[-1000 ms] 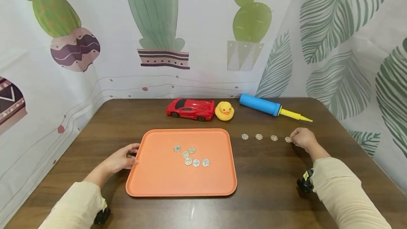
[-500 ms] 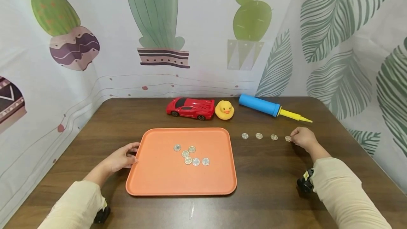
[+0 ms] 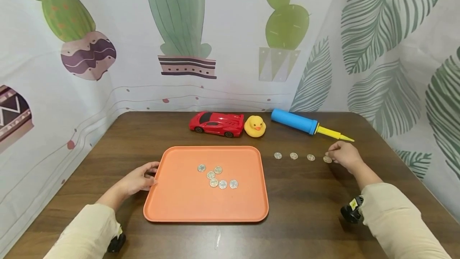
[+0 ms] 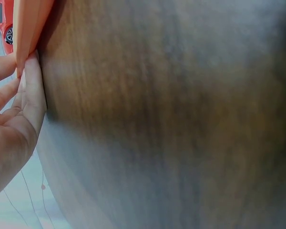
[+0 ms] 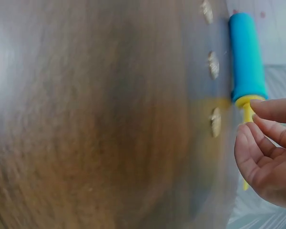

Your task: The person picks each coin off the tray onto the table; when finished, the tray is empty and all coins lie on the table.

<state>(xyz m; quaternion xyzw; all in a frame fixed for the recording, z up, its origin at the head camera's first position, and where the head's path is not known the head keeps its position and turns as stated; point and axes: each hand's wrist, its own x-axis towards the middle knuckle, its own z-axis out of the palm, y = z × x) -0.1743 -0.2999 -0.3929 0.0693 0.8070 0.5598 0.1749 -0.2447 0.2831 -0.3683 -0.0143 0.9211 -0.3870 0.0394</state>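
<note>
An orange tray [image 3: 172, 207] lies on the table with several silvery coins [image 3: 223, 184] near its middle. My left hand [image 3: 138, 178] holds the tray's left rim; the left wrist view shows the rim [image 4: 29, 28] between thumb and fingers. To the right of the tray, several more coins [image 3: 294, 156] lie in a spaced row. Just by the rightmost coin [image 3: 327, 159] is my right hand [image 3: 345, 155]. In the right wrist view its fingers [image 5: 248, 152] are loosely bent with nothing between them, apart from the nearest coin [image 5: 215, 122].
Along the back of the table stand a red toy car [image 3: 217, 124] and a yellow rubber duck [image 3: 255, 127]. Behind the coin row lies a blue and yellow hand pump [image 3: 294, 121]. A printed cloth [image 3: 233, 23] hangs behind the brown table [image 3: 305, 227].
My right hand has come off the rightmost coin and moved slightly up and right, leaving the coin on the table. The left hand stays at the tray. The head view has shifted a little.
</note>
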